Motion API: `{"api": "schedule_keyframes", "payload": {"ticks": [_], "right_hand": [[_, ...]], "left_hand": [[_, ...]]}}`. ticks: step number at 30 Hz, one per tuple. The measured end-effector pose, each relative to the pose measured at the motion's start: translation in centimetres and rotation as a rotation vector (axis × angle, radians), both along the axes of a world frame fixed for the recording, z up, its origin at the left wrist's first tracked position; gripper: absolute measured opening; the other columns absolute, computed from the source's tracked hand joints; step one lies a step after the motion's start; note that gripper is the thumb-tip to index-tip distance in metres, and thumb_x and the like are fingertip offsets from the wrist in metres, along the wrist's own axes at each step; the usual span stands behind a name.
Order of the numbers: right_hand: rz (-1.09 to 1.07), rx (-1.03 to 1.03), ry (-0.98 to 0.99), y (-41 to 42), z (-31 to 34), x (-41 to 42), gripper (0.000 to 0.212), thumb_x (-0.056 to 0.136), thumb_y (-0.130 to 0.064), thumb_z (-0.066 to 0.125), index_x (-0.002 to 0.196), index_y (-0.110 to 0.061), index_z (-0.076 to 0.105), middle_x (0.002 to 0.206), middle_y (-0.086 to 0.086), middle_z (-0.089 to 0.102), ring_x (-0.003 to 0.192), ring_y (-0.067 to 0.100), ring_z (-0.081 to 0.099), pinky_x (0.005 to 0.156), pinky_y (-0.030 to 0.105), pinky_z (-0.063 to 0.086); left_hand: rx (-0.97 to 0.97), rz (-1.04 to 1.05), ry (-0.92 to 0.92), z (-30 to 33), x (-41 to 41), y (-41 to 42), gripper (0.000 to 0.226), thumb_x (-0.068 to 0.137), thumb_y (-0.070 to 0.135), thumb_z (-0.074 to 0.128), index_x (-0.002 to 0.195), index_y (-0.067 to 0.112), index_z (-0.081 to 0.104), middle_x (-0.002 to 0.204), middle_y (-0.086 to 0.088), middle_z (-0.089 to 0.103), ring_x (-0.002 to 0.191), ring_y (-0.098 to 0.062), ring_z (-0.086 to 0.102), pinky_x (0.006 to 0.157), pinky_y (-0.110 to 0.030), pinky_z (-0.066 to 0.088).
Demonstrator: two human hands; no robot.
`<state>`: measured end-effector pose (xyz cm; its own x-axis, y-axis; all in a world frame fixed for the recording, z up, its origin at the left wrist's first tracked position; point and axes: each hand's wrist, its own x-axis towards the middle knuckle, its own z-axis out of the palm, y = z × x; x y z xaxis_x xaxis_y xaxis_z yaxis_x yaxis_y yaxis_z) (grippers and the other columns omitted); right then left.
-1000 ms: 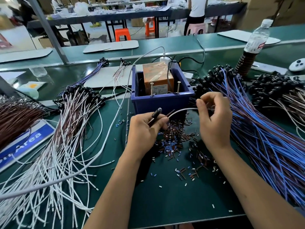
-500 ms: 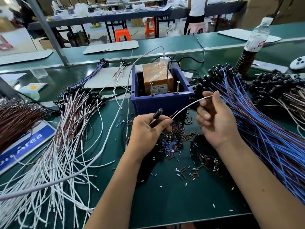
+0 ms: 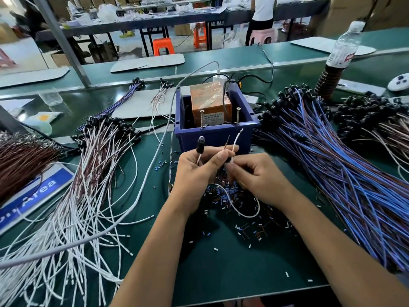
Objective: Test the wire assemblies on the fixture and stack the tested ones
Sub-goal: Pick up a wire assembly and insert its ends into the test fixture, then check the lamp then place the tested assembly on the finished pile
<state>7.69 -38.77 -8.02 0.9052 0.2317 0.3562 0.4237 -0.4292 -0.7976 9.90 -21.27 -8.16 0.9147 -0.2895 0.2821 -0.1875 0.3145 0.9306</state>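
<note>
Fingers of the left hand clench one wire assembly, its black cap up; the right hand pinches its white lead just beside. Beyond them stands the blue fixture; tested wires lie left on the green surface.

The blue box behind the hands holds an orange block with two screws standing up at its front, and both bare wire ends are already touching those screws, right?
Not quite. In the head view the blue box does hold the orange block with two screws upright at its front, but the wire ends are apart from them, held up in front of the box between the left hand and right hand.
</note>
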Motion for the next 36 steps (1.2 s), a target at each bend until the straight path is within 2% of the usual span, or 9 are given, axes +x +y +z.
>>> {"api": "schedule_keyframes", "payload": {"ticks": [5, 8, 11, 14, 19, 24, 29, 31, 36], "right_hand": [[0.005, 0.034, 0.041, 0.2, -0.2, -0.2, 0.032, 0.102, -0.014, 0.066, 0.071, -0.008, 0.072, 0.052, 0.009, 0.054, 0.047, 0.010, 0.044, 0.047, 0.033, 0.034], [0.041, 0.195, 0.095, 0.3, 0.1, -0.6, 0.039, 0.102, -0.027, 0.062, 0.073, -0.002, 0.069, 0.054, 0.018, 0.051, 0.046, 0.014, 0.044, 0.044, 0.029, 0.032], [-0.030, 0.508, 0.168, 0.1, 0.4, -0.2, 0.047, 0.105, -0.038, 0.053, 0.081, -0.001, 0.068, 0.058, 0.013, 0.052, 0.042, 0.015, 0.042, 0.040, 0.020, 0.029], [-0.043, 0.694, 0.197, -0.3, 0.6, 0.2, 0.035, 0.102, -0.041, 0.055, 0.096, -0.009, 0.069, 0.068, 0.007, 0.059, 0.045, 0.012, 0.044, 0.038, 0.019, 0.028], [-0.024, 0.693, 0.167, -0.6, 0.5, 0.3, 0.017, 0.095, -0.032, 0.066, 0.089, -0.018, 0.072, 0.072, 0.007, 0.062, 0.046, 0.012, 0.044, 0.038, 0.020, 0.029], [-0.028, 0.735, 0.197, -0.7, 0.5, 0.2, 0.020, 0.089, -0.032, 0.074, 0.094, -0.013, 0.071, 0.073, 0.008, 0.062, 0.045, 0.012, 0.044, 0.037, 0.020, 0.029], [-0.042, 0.827, 0.233, -0.8, 0.8, 0.4, 0.010, 0.098, -0.017, 0.066, 0.089, -0.012, 0.068, 0.071, 0.006, 0.055, 0.044, 0.009, 0.040, 0.036, 0.019, 0.027], [-0.090, 0.902, 0.238, -1.4, 1.0, 0.5, 0.018, 0.103, -0.012, 0.059, 0.085, -0.012, 0.064, 0.068, 0.005, 0.051, 0.044, 0.009, 0.037, 0.035, 0.019, 0.026], [-0.092, 0.766, 0.326, -0.9, 0.9, 0.2, 0.021, 0.092, -0.034, 0.068, 0.084, -0.014, 0.071, 0.067, 0.002, 0.056, 0.044, 0.008, 0.040, 0.035, 0.018, 0.026]], "left_hand": [[0.016, -0.008, 0.045, -0.2, 0.0, -0.2, 0.024, 0.093, 0.016, 0.068, 0.102, -0.004, 0.076, 0.098, -0.021, 0.077, 0.076, -0.019, 0.073, 0.060, -0.024, 0.055], [-0.063, -0.049, 0.114, -0.2, 0.1, 0.0, 0.027, 0.097, 0.018, 0.066, 0.104, -0.007, 0.074, 0.087, -0.018, 0.076, 0.072, -0.019, 0.072, 0.061, -0.025, 0.056], [-0.134, -0.130, 0.179, 0.1, 0.2, 0.4, 0.024, 0.099, 0.015, 0.061, 0.100, -0.006, 0.072, 0.075, -0.003, 0.075, 0.049, 0.001, 0.054, 0.048, -0.012, 0.045], [-0.086, -0.204, 0.211, 0.2, 0.3, 0.5, 0.020, 0.091, 0.024, 0.068, 0.093, 0.007, 0.080, 0.088, -0.007, 0.076, 0.046, 0.001, 0.033, 0.043, -0.012, 0.030], [-0.035, -0.293, 0.226, 0.3, 0.1, 0.5, 0.023, 0.097, 0.020, 0.061, 0.093, 0.003, 0.076, 0.074, 0.002, 0.073, 0.046, 0.002, 0.031, 0.043, -0.010, 0.030], [0.017, -0.338, 0.243, 0.4, 0.1, 0.8, 0.023, 0.101, 0.016, 0.056, 0.101, -0.004, 0.067, 0.060, 0.007, 0.067, 0.044, 0.003, 0.033, 0.043, -0.008, 0.030], [-0.028, -0.340, 0.268, 0.4, 0.1, 0.9, 0.024, 0.098, 0.016, 0.058, 0.089, 0.006, 0.077, 0.065, 0.003, 0.070, 0.043, 0.002, 0.031, 0.042, -0.009, 0.029], [-0.062, -0.317, 0.255, 0.4, 0.2, 1.0, 0.023, 0.097, 0.016, 0.058, 0.089, 0.003, 0.076, 0.069, 0.002, 0.072, 0.043, 0.002, 0.032, 0.042, -0.009, 0.030], [-0.092, -0.233, 0.210, 0.0, 0.4, 0.8, 0.018, 0.087, 0.025, 0.072, 0.088, 0.010, 0.080, 0.090, -0.009, 0.076, 0.046, -0.001, 0.033, 0.043, -0.012, 0.030]]}}
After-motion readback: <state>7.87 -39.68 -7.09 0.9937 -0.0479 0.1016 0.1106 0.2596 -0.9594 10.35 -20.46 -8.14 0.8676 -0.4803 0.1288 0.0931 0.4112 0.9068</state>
